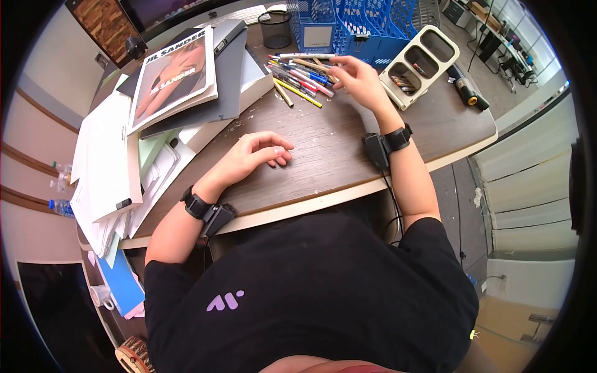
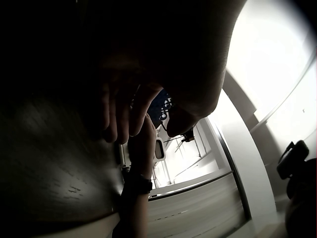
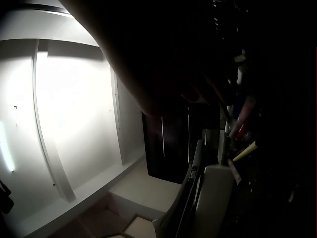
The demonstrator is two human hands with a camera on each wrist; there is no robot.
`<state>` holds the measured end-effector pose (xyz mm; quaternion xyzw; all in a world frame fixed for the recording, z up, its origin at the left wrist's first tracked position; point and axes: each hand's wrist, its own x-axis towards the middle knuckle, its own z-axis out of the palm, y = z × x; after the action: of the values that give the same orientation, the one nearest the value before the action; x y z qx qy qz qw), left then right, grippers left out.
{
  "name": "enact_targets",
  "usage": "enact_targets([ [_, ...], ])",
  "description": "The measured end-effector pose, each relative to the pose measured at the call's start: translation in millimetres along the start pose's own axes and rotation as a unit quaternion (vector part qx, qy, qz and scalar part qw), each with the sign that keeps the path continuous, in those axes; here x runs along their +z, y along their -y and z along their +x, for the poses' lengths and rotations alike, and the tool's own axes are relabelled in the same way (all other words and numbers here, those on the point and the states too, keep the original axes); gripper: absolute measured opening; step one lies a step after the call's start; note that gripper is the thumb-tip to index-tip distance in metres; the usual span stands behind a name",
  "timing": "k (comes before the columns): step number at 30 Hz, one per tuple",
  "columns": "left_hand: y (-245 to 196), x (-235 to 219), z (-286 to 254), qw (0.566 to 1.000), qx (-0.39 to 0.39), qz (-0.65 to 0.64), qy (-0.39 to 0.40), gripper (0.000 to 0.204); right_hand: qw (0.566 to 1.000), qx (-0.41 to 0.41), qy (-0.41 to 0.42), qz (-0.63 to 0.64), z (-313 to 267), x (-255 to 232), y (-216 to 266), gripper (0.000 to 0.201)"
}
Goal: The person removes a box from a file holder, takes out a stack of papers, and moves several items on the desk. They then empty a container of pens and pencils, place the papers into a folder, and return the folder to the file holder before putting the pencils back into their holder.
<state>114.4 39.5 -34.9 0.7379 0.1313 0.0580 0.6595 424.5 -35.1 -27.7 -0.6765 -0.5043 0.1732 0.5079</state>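
My left hand (image 1: 258, 151) is at the desk's near part, fingers loosely bent with nothing in them. Those fingers hang dark in the left wrist view. My right hand (image 1: 362, 82) reaches over the right end of a loose pile of pens (image 1: 305, 78), fingertips right at a brown pencil (image 1: 309, 64). I cannot tell whether the fingers pinch it. A yellow pen (image 1: 305, 96) lies on the pile's near side. Just right of that hand stands a cream organizer (image 1: 423, 64) with three compartments, a few small items inside. The right wrist view is mostly dark, with a yellow pen (image 3: 245, 151) showing.
Stacked papers and binders, topped by a magazine (image 1: 174, 78), fill the desk's left side. Behind the pens are a black mesh cup (image 1: 275, 31) and blue file holders (image 1: 367, 46). A dark cylindrical object (image 1: 466, 87) lies near the right edge of the desk (image 1: 323, 149).
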Motion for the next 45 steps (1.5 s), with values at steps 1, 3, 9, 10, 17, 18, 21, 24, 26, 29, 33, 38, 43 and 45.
enact_targets([
  [1, 0, 0, 0, 1.0, 0.0, 0.0, -0.001, 0.032, 0.999, 0.009, -0.034, 0.041, 3, -6, 0, 0.042],
  [3, 0, 0, 0, 1.0, 0.0, 0.001, 0.0, 0.032, 0.982, 0.018, -0.113, 0.147, 5, -18, 4, 0.051],
  [9, 0, 0, 0, 1.0, -0.001, -0.001, 0.001, 0.032, 0.89, 0.051, -0.318, 0.321, 5, -45, 0, 0.085],
  [10, -1, 0, 0, 1.0, -0.001, 0.0, 0.001, 0.032, 0.889, 0.051, -0.324, 0.319, 6, -46, -1, 0.085],
  [17, 0, 0, 0, 1.0, 0.003, -0.002, 0.002, 0.032, 0.88, 0.037, -0.334, 0.335, 8, -51, -6, 0.084],
  [18, 0, 0, 0, 1.0, 0.003, -0.001, 0.002, 0.032, 0.879, 0.036, -0.331, 0.343, 9, -53, -8, 0.083],
  [21, 0, 0, 0, 1.0, 0.002, -0.001, 0.001, 0.032, 0.88, 0.032, -0.332, 0.338, 9, -54, -10, 0.079],
  [24, -1, 0, 0, 1.0, -0.001, 0.001, 0.001, 0.032, 0.893, -0.008, -0.325, 0.311, 9, -51, -6, 0.074],
  [26, 0, 0, 0, 1.0, -0.001, 0.0, 0.001, 0.032, 0.906, -0.041, -0.307, 0.288, 9, -44, -1, 0.07],
  [29, -1, 0, -1, 1.0, -0.002, 0.003, 0.0, 0.032, 0.927, -0.092, -0.268, 0.246, 6, -28, 5, 0.062],
  [33, 0, 0, -1, 1.0, -0.003, -0.001, 0.002, 0.032, 0.965, -0.127, -0.137, 0.187, 0, -4, 12, 0.054],
  [38, -2, 0, -1, 1.0, -0.004, 0.003, 0.004, 0.032, 0.986, -0.112, 0.007, 0.126, -9, 19, 11, 0.05],
  [43, 0, 0, 0, 1.0, 0.001, 0.001, 0.006, 0.032, 0.99, -0.061, 0.126, -0.009, -8, 13, 4, 0.047],
  [45, 0, 0, 0, 1.0, 0.0, 0.002, 0.007, 0.032, 0.991, -0.073, 0.111, -0.012, -7, 10, 4, 0.046],
])
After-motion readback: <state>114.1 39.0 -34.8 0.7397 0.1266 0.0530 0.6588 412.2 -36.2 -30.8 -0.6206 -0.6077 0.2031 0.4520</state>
